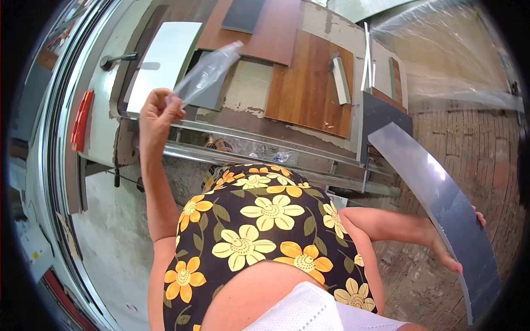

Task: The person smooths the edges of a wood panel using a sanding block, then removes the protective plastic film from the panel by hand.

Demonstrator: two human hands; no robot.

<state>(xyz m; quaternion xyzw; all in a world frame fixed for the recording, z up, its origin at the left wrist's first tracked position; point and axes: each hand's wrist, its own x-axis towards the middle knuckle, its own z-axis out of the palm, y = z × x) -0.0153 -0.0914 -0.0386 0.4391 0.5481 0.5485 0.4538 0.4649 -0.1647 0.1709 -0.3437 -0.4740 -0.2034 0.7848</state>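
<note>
Pinched between the thumb and fingers of my left hand (161, 110) is a strip of clear plastic film (212, 69), which trails up and to the right over the table. My right hand (448, 255) grips a long dark grey panel (441, 193) at my right side, thumb on the near edge and fingertips round the far edge. The panel is tilted, and light glares off its upper part. A white board (165, 60) lies just beyond my left hand.
Wood-grain boards (309, 83) and a dark grey board (243, 14) lie on the worn table (243, 88). A short narrow offcut (341, 80) rests on one board. Metal rails (237, 157) run along the near side. Plastic sheeting (441, 49) covers something at far right. A red part (83, 120) sits at left.
</note>
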